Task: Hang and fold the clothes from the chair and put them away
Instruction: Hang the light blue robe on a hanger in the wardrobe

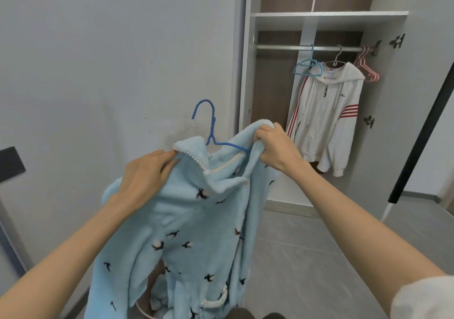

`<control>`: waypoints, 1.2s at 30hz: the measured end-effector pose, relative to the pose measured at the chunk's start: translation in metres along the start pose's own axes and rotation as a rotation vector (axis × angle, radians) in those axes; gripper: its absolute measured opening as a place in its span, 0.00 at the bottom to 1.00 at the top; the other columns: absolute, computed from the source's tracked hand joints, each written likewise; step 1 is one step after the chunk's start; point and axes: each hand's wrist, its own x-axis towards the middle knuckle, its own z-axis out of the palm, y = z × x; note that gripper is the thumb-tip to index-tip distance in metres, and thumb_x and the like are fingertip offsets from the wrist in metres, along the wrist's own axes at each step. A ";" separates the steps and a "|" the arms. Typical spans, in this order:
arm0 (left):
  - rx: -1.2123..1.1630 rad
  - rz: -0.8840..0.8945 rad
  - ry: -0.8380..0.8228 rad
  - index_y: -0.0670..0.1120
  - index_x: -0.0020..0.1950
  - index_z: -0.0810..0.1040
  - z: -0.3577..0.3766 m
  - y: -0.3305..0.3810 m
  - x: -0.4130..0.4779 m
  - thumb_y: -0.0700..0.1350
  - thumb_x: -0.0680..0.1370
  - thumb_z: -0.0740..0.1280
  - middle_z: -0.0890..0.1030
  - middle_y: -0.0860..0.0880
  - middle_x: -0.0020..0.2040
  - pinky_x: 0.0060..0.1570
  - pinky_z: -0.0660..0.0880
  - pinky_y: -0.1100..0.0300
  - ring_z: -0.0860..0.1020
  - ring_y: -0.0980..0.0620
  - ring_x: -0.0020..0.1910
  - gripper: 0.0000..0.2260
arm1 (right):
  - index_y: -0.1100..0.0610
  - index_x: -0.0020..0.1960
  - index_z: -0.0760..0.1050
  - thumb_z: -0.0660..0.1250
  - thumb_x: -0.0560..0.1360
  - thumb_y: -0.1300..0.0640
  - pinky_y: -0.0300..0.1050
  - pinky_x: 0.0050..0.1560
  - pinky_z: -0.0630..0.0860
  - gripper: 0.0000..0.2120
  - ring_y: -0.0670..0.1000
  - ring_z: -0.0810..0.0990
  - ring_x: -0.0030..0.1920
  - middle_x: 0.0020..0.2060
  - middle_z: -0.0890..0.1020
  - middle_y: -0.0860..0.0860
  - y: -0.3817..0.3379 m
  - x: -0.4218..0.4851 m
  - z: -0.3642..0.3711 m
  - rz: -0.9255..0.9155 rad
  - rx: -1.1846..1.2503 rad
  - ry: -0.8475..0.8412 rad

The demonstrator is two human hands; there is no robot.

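Head: hands [145, 173] [276, 148], seemingly curled, on garment [194, 223].

The light blue pyjama top [186, 220] is thick fluffy fleece, super plush, with dark stitched motifs. The blue hanger [208, 124] in it looks like smooth plastic. Far right, the wardrobe rail [277, 47] is shiny metal, the white jacket [326, 112] is smooth thin cloth, and the back panel [270, 92] is matt brown wood. The floor tiles [307, 257] are matt grey.
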 end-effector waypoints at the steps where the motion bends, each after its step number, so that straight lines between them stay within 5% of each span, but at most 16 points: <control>1: -0.009 -0.011 0.010 0.53 0.55 0.78 0.000 0.007 0.001 0.52 0.80 0.60 0.81 0.51 0.43 0.34 0.70 0.56 0.80 0.43 0.42 0.09 | 0.60 0.48 0.73 0.64 0.70 0.68 0.45 0.36 0.63 0.09 0.50 0.61 0.46 0.50 0.74 0.52 -0.007 0.004 -0.004 -0.009 0.002 0.036; 8: -0.148 -0.337 0.058 0.52 0.53 0.79 -0.009 0.048 0.043 0.54 0.79 0.58 0.82 0.42 0.47 0.42 0.68 0.52 0.77 0.36 0.49 0.12 | 0.64 0.45 0.75 0.62 0.64 0.74 0.49 0.34 0.67 0.12 0.54 0.65 0.45 0.44 0.77 0.56 -0.054 0.029 -0.035 -0.188 0.080 0.321; 11: -0.312 -0.467 0.118 0.52 0.49 0.80 -0.017 0.050 0.060 0.55 0.79 0.58 0.81 0.44 0.44 0.41 0.66 0.54 0.77 0.37 0.49 0.13 | 0.63 0.45 0.74 0.62 0.63 0.74 0.56 0.36 0.72 0.13 0.52 0.63 0.44 0.45 0.75 0.55 -0.052 0.019 -0.036 -0.173 0.120 0.268; 14: -0.409 -0.463 0.191 0.54 0.31 0.71 -0.022 0.061 0.060 0.59 0.78 0.59 0.70 0.52 0.26 0.34 0.62 0.55 0.73 0.43 0.36 0.17 | 0.62 0.51 0.74 0.59 0.64 0.75 0.51 0.40 0.71 0.19 0.57 0.71 0.46 0.53 0.75 0.55 -0.036 0.005 -0.032 -0.227 0.162 0.212; 17: -0.410 -0.413 0.228 0.58 0.31 0.70 -0.024 0.068 0.059 0.63 0.77 0.60 0.65 0.51 0.23 0.31 0.61 0.56 0.65 0.51 0.29 0.17 | 0.54 0.61 0.69 0.58 0.65 0.76 0.42 0.33 0.68 0.29 0.51 0.72 0.51 0.70 0.65 0.51 -0.022 -0.010 -0.033 -0.139 0.169 0.344; 21: -0.428 -0.328 0.250 0.57 0.40 0.78 -0.023 0.069 0.058 0.61 0.77 0.61 0.66 0.51 0.23 0.29 0.62 0.60 0.65 0.55 0.27 0.13 | 0.53 0.68 0.64 0.60 0.62 0.72 0.33 0.55 0.61 0.35 0.54 0.65 0.66 0.73 0.61 0.52 -0.001 -0.025 -0.050 0.067 0.282 0.524; 24: -0.401 -0.289 0.240 0.56 0.43 0.80 -0.023 0.076 0.058 0.61 0.78 0.60 0.67 0.51 0.24 0.29 0.63 0.61 0.67 0.56 0.26 0.13 | 0.57 0.67 0.69 0.60 0.66 0.67 0.49 0.70 0.59 0.28 0.54 0.62 0.68 0.73 0.64 0.52 0.006 -0.034 -0.066 0.121 0.210 0.519; 27: -0.398 -0.251 0.210 0.60 0.43 0.81 -0.021 0.083 0.056 0.60 0.78 0.60 0.71 0.53 0.25 0.29 0.62 0.60 0.70 0.56 0.28 0.12 | 0.58 0.67 0.71 0.59 0.74 0.59 0.56 0.73 0.57 0.22 0.52 0.66 0.69 0.70 0.70 0.52 0.007 -0.040 -0.076 0.041 0.151 0.489; 30: -0.409 -0.175 0.182 0.60 0.50 0.82 -0.017 0.094 0.052 0.56 0.78 0.63 0.77 0.59 0.33 0.34 0.66 0.66 0.74 0.57 0.35 0.08 | 0.54 0.69 0.70 0.59 0.80 0.51 0.49 0.68 0.65 0.19 0.49 0.73 0.64 0.64 0.77 0.49 0.006 -0.039 -0.083 -0.004 0.181 0.205; 33: -0.401 -0.080 0.164 0.57 0.50 0.83 -0.014 0.102 0.047 0.53 0.78 0.65 0.83 0.57 0.41 0.39 0.70 0.66 0.77 0.57 0.40 0.08 | 0.50 0.51 0.75 0.56 0.82 0.48 0.48 0.46 0.73 0.11 0.47 0.78 0.43 0.44 0.83 0.46 0.001 -0.039 -0.080 -0.005 0.228 -0.073; 36: -0.385 -0.015 0.050 0.59 0.50 0.82 -0.013 0.104 0.046 0.57 0.78 0.60 0.82 0.57 0.41 0.41 0.73 0.56 0.78 0.55 0.44 0.12 | 0.51 0.39 0.71 0.55 0.82 0.48 0.45 0.32 0.64 0.15 0.45 0.67 0.27 0.25 0.70 0.45 0.002 -0.047 -0.070 0.028 0.259 -0.059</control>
